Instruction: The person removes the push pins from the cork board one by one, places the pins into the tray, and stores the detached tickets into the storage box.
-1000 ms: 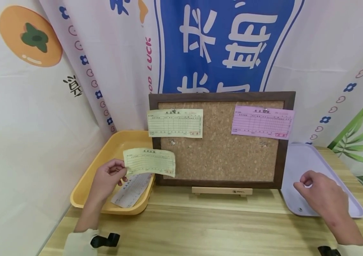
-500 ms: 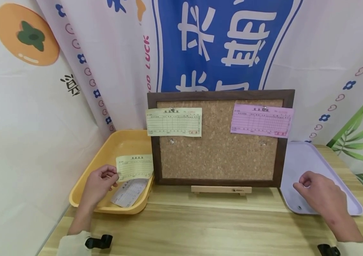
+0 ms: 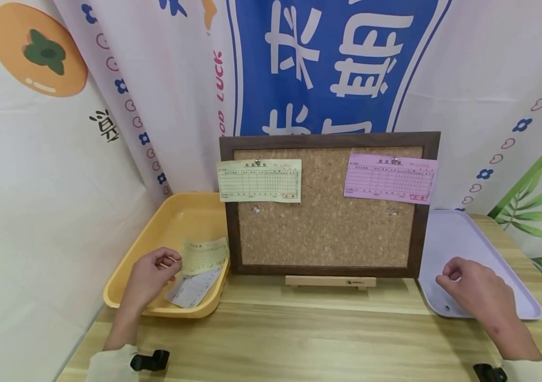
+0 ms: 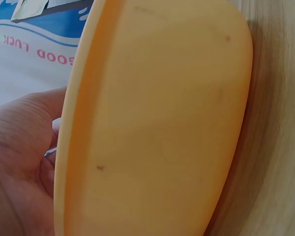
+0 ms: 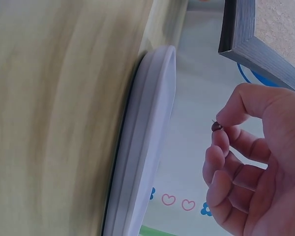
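Observation:
My left hand (image 3: 150, 275) is over the yellow tray (image 3: 120, 289), fingers loosely bent and apparently holding nothing. Beside its fingertips a pale yellow-green receipt slip (image 3: 203, 255) leans inside the tray, partly over a whitish slip (image 3: 194, 289). The left wrist view has the tray's wall (image 4: 157, 123) hiding those fingertips. On the right, my right hand (image 3: 481, 291) hovers above the lilac tray (image 3: 471, 244). Between thumb and forefinger it pinches a small dark-headed thumbtack (image 5: 216, 126), its thin point sticking out.
A framed corkboard (image 3: 328, 228) stands on a wooden easel base (image 3: 330, 281). Tacks hold a green receipt (image 3: 259, 181) at its upper left and a pink receipt (image 3: 390, 179) at its upper right. Lower down are two shiny tacks. A small tack-like thing (image 3: 446, 307) lies in the lilac tray.
My left hand has moved left and down from beside the board with the yellow-green slip and let it go into the yellow tray. The right hand has barely moved.

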The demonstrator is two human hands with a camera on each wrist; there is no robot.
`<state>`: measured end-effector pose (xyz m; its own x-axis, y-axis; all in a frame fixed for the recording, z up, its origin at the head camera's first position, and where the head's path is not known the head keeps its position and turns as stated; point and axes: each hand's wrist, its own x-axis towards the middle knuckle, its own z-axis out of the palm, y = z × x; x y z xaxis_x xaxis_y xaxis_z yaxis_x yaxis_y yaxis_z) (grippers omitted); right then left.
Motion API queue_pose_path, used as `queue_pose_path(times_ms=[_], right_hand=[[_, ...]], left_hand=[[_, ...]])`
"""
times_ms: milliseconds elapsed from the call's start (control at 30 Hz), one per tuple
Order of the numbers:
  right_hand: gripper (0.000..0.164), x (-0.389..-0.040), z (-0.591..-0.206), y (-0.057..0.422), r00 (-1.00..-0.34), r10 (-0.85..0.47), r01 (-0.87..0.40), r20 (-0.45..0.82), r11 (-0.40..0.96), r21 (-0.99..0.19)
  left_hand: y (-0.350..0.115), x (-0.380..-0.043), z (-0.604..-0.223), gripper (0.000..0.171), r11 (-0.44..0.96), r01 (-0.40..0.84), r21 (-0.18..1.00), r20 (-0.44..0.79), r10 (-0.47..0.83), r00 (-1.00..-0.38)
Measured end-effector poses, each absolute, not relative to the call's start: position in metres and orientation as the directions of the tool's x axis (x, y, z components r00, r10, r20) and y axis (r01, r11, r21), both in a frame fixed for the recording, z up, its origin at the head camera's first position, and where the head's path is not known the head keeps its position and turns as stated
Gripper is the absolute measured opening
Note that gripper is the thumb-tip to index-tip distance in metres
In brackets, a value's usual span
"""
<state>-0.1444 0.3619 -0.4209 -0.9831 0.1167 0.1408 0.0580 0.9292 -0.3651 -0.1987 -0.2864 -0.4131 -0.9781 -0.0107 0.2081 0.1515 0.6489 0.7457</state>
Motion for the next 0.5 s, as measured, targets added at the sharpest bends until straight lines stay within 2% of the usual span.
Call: queue_pose_path(times_ms=[267, 500], right_hand=[[0.014, -0.144, -0.421, 0.360, -0.986, 0.090, 0.034, 0.140, 0.933, -0.359], [0.013, -0.144, -0.420, 0.358, -0.985, 0.090, 0.031, 0.148, 0.933, -0.359]], left_hand=[[-0.278, -0.201, -0.411, 0.015, 0.699, 0.202, 0.686, 0.283, 0.000, -0.959], [-0.270, -0.201, -0.407, 0.015, 0.716, 0.208, 0.667, 0.297, 0.000, -0.955]])
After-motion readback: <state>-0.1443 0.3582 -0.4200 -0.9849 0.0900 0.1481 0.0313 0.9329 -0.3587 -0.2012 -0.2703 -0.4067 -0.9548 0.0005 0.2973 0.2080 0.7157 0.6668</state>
